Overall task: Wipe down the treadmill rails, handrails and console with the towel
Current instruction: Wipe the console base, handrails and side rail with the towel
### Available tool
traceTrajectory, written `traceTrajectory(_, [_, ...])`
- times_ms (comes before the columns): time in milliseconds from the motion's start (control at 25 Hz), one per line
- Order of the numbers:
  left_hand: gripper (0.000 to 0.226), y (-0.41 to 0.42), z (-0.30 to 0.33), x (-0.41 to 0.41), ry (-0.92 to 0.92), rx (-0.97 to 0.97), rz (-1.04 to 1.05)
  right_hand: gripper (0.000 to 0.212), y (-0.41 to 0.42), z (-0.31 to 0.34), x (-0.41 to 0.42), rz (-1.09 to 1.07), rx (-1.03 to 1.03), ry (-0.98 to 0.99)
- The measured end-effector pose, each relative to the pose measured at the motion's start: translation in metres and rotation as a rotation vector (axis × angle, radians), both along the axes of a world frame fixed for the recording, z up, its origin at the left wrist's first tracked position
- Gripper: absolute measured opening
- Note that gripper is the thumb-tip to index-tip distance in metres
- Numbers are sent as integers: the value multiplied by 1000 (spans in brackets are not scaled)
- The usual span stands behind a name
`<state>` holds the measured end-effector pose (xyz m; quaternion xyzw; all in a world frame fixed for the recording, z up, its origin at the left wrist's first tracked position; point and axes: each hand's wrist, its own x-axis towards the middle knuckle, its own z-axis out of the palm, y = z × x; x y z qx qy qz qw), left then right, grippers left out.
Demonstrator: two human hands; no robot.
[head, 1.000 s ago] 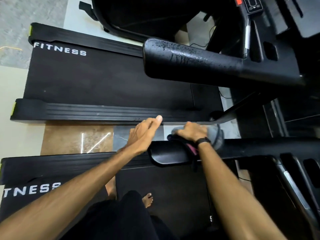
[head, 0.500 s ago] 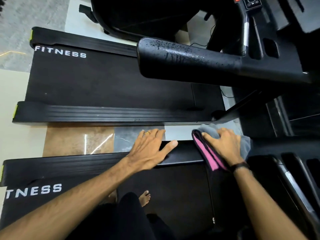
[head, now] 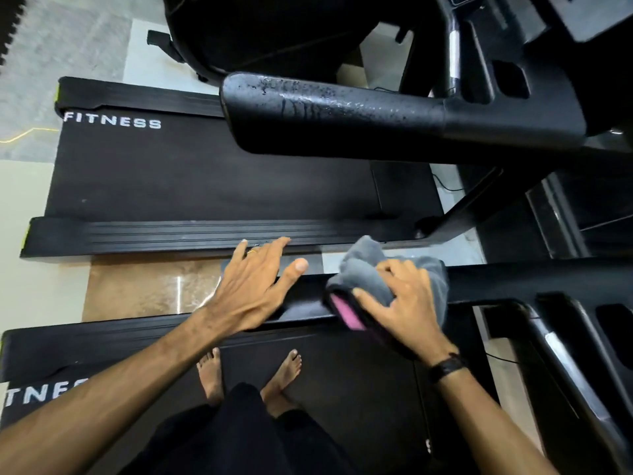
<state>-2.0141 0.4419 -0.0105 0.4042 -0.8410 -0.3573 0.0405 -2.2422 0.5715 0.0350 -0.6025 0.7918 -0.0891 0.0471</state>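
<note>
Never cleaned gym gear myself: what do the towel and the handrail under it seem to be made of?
Towel: looks like soft microfibre, grey with a pink side, going by its plush, bunched folds. Handrail: probably moulded plastic or rubbery foam, black with a slight sheen; the picture cannot settle which.

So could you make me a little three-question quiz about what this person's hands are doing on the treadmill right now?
1. True or false: the right hand presses the towel on the near handrail.
2. The left hand is: A) gripping the towel; B) open, fingers straight, on the handrail; C) on the console.
3. Fill in: the towel is grey with a ____ patch.

Key: 1 true; 2 B; 3 pink.
</note>
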Motion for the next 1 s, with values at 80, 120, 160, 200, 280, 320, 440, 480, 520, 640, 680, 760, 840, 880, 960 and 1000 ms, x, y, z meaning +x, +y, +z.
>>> traceTrajectory(80, [104,3,2,-10,-9,-42,39,57,-16,-2,-55,-203,259,105])
traceTrajectory(120, [103,4,5,-17,-7,-51,51,61,-35,-3,-71,-292,422,91])
traceTrajectory(160, [103,4,7,-24,-9,-46,56,62,-56,-9,-77,-331,558,27])
traceTrajectory(200, [103,4,10,-33,-18,-23,64,63,-77,-16,-76,-310,680,-63])
traceTrajectory(280, [95,3,18,-50,-50,29,104,61,-109,-32,-43,-170,791,-191])
traceTrajectory(320, [87,1,20,-57,-55,52,127,54,-114,-33,-22,-75,759,-228])
traceTrajectory(440, [95,-7,22,-67,-63,194,140,39,-67,-12,5,112,374,-195])
traceTrajectory(480, [104,-9,22,-71,-91,251,121,42,-41,-5,-4,140,234,-178])
traceTrajectory(520, [111,-12,22,-74,-145,307,96,46,-18,2,-22,162,156,-166])
traceTrajectory(640, [102,-16,23,-81,-344,361,-55,62,-3,2,-101,-16,256,19])
traceTrajectory(680, [97,-13,23,-81,-369,332,-117,65,-15,-3,-121,-121,401,59])
traceTrajectory(760, [94,-1,21,-78,-394,227,-225,64,-53,-15,-132,-244,664,-26])
traceTrajectory(840, [92,13,20,-71,-426,114,-289,62,-89,-33,-108,-205,824,-157])
traceTrajectory(880, [94,17,20,-68,-440,74,-301,61,-101,-39,-87,-162,848,-197])
traceTrajectory(960, [102,17,21,-66,-448,26,-325,61,-101,-38,-45,-59,766,-196])
traceTrajectory(1000, [105,13,21,-64,-445,21,-339,63,-90,-28,-32,-26,660,-161])
